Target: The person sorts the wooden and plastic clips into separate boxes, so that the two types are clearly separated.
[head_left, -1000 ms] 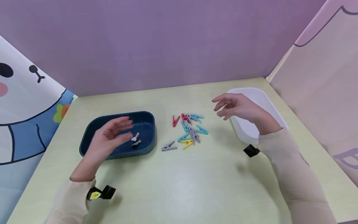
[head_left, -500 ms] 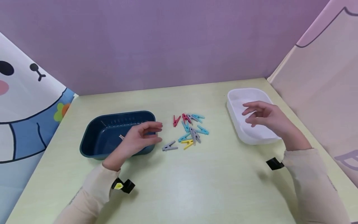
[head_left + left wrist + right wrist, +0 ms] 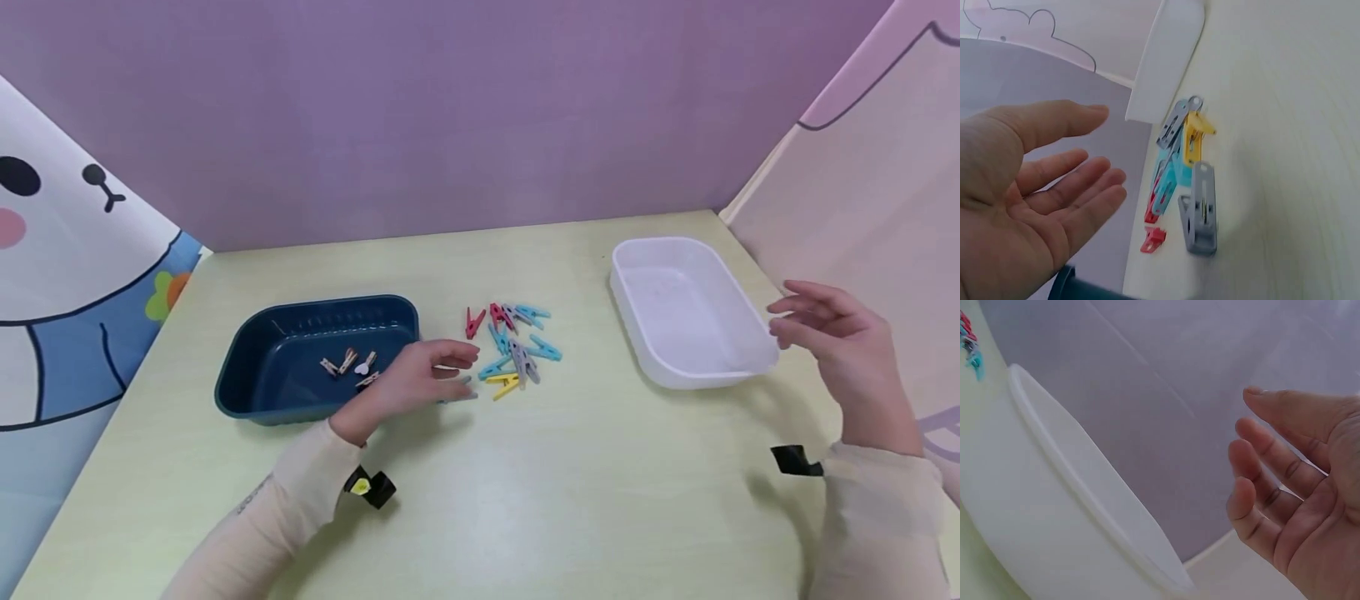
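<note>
My left hand hovers by the right end of the dark blue basin, its fingers loosely bent with nothing in them. Just beyond its fingertips lies a single grey clothespin, mostly hidden by the hand in the head view. Past it is a loose cluster of plastic clothespins, among them a yellow clothespin, a blue clothespin and a red clothespin. Holding nothing, my right hand is raised at the right side of the white basin, fingers relaxed and apart from its rim.
Several small wooden clips lie inside the dark blue basin, one with a white heart. The pale tabletop ends against a purple wall at the back. A light panel rises along the right edge.
My left hand has moved right, from over the dark blue basin to beside the grey clothespin. My right hand has moved right, from the white basin's left side across to its right. The clothespins lie unmoved.
</note>
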A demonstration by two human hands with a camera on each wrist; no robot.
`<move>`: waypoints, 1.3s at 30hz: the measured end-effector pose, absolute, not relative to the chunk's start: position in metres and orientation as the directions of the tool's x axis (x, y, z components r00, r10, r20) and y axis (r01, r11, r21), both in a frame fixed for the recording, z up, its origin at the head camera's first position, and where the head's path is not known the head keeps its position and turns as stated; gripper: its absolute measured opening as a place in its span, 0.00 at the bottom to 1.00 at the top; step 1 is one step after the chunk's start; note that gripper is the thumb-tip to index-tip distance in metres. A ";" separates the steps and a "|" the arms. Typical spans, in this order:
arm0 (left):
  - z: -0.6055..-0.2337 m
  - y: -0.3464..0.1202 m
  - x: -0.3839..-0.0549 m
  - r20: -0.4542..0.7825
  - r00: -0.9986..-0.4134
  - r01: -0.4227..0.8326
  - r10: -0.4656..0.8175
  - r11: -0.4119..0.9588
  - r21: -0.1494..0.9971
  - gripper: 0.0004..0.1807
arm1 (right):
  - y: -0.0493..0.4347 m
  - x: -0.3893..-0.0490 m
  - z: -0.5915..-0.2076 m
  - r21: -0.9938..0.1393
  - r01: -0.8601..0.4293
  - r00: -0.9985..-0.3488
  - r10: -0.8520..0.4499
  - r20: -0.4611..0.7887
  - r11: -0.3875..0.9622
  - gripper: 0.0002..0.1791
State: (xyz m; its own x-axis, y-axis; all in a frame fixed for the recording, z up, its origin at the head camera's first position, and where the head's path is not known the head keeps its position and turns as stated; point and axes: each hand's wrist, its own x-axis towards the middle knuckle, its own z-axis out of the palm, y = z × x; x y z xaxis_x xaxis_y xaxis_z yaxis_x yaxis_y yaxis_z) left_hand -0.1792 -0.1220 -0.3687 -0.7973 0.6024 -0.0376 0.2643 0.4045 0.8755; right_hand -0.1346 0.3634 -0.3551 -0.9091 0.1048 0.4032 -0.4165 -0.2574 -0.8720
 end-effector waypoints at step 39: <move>-0.412 -0.115 -0.148 -0.013 -0.893 0.254 0.449 0.529 0.810 0.34 | 0.417 -0.124 -0.394 -0.962 -0.061 -0.998 0.024 0.057 -0.268 0.28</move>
State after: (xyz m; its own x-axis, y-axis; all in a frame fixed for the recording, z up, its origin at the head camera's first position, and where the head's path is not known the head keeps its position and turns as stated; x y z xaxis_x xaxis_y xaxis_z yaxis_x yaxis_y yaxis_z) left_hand -0.1478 -0.1150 -0.4119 -0.8932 0.4494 -0.0129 0.2544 0.5291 0.8095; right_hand -0.1237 0.4167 -0.3941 -0.9981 0.0239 0.0565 -0.0609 -0.2676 -0.9616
